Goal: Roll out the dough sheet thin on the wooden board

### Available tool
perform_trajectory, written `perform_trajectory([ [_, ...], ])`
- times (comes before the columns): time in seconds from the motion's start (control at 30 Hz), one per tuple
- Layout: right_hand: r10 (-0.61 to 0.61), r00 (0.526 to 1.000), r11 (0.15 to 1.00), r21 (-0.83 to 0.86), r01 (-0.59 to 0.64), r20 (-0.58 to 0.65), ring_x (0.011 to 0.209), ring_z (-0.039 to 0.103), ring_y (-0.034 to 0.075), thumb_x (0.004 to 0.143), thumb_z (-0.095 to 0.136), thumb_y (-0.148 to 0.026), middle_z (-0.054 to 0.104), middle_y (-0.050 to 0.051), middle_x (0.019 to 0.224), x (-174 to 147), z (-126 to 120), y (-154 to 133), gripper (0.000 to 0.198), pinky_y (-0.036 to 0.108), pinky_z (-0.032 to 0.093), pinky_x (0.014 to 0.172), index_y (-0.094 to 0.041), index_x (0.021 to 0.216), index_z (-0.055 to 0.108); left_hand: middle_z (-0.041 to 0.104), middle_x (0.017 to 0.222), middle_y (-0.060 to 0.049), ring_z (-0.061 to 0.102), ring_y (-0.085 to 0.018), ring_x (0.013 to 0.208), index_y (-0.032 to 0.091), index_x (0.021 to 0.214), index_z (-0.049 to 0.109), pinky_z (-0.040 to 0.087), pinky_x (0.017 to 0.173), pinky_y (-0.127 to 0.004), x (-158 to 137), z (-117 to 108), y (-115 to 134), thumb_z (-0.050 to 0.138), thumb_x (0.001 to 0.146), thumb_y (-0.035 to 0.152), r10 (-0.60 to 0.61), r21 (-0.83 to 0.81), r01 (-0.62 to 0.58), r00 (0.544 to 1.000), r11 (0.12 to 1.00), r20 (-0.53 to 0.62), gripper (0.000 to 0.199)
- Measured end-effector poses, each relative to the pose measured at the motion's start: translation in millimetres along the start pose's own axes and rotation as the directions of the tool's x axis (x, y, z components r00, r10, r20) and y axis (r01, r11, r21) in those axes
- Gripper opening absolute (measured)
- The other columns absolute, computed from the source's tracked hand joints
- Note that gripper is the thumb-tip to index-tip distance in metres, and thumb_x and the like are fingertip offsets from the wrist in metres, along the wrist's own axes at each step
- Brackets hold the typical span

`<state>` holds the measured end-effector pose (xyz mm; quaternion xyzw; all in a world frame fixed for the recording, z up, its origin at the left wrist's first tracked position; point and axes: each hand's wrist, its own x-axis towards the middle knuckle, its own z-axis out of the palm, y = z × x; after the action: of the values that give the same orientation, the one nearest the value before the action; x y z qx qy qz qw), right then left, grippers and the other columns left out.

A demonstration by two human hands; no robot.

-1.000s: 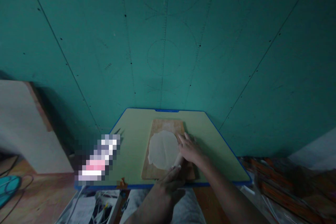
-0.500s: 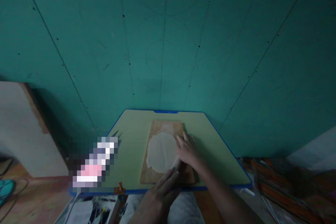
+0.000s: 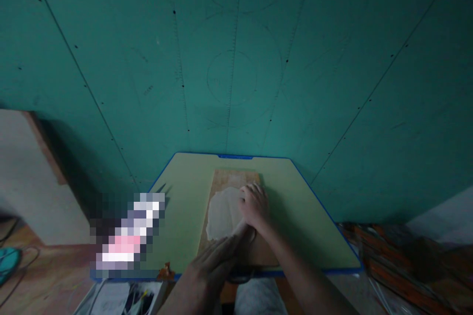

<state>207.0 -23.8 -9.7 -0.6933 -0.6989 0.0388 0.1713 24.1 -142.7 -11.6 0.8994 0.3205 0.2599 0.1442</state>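
A thin, pale, roughly round sheet of dough (image 3: 223, 211) lies on a wooden board (image 3: 229, 177). My right hand (image 3: 255, 205) is at its right side, fingers bent over the edge and closed on the dough; the palm side is hidden. At the near edge of the sheet is my left hand (image 3: 218, 258), fingers stretched out side by side, tips touching the dough. The lower right part of the sheet, between the hands, looks raised or folded, though shadow blurs it.
The board rests on a yellow-green tabletop (image 3: 299, 221) with a blue rim. A pixelated patch (image 3: 127, 236) covers something on the left. An orange-brown clip-like piece (image 3: 167, 270) sits at the near edge. Behind stands a green wall (image 3: 229, 74). A box of odds and ends (image 3: 121, 298) is below left.
My right hand has moved left over the dough, its fingers drawn in from a spread pose, covering more of the right edge. My left hand has shifted left. The view has tilted slightly.
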Motion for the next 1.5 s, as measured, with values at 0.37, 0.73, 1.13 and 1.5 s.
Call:
perform_trajectory([
  [0.37, -0.09, 0.996, 0.995, -0.052, 0.09, 0.0, 0.107, 0.059, 0.02, 0.096, 0.046, -0.025, 0.072, 0.004, 0.105, 20.1, 7.8, -16.2, 0.024, 0.035, 0.033, 0.092, -0.024, 0.09, 0.069, 0.065, 0.131, -0.007, 0.062, -0.021, 0.12, 0.032, 0.15, 0.037, 0.055, 0.099, -0.037, -7.9, -5.5, -19.5, 0.043, 0.097, 0.017, 0.007, 0.128, 0.01, 0.991, 0.992, -0.133, 0.055],
  [0.73, -0.106, 0.992, 0.994, 0.007, 0.107, -0.061, 0.1, 0.062, 0.018, 0.094, 0.047, -0.021, 0.071, 0.003, 0.098, 5.0, 3.9, -2.4, 0.023, 0.029, 0.036, 0.091, -0.024, 0.085, 0.067, 0.055, 0.144, -0.007, 0.049, -0.022, 0.135, 0.028, 0.155, 0.025, 0.047, 0.108, -0.039, -13.3, 10.5, -12.2, 0.044, 0.087, 0.008, -0.038, 0.151, 0.058, 0.991, 0.987, -0.131, 0.074],
  [1.13, -0.141, 0.987, 0.983, 0.104, 0.149, -0.081, 0.106, 0.064, 0.017, 0.096, 0.04, -0.018, 0.073, 0.005, 0.098, -21.8, -2.0, 24.4, 0.025, 0.034, 0.025, 0.114, -0.023, 0.089, 0.064, 0.043, 0.154, -0.007, 0.041, -0.025, 0.141, 0.028, 0.158, 0.004, 0.043, 0.112, -0.047, -15.1, 36.2, -1.0, 0.036, 0.084, -0.004, -0.052, 0.268, 0.055, 0.999, 0.962, -0.016, 0.086],
  [1.5, -0.384, 0.922, 0.914, 0.12, 0.387, -0.053, 0.136, 0.043, 0.024, 0.094, 0.046, -0.03, 0.056, 0.011, 0.14, -46.2, -6.5, 60.9, 0.035, 0.047, 0.027, 0.116, -0.019, 0.125, 0.057, 0.052, 0.147, -0.008, 0.047, -0.026, 0.136, 0.027, 0.153, 0.029, 0.045, 0.109, -0.05, -5.2, 11.4, -7.2, 0.04, 0.092, 0.006, -0.036, 0.287, 0.042, 0.999, 0.957, -0.028, 0.066],
])
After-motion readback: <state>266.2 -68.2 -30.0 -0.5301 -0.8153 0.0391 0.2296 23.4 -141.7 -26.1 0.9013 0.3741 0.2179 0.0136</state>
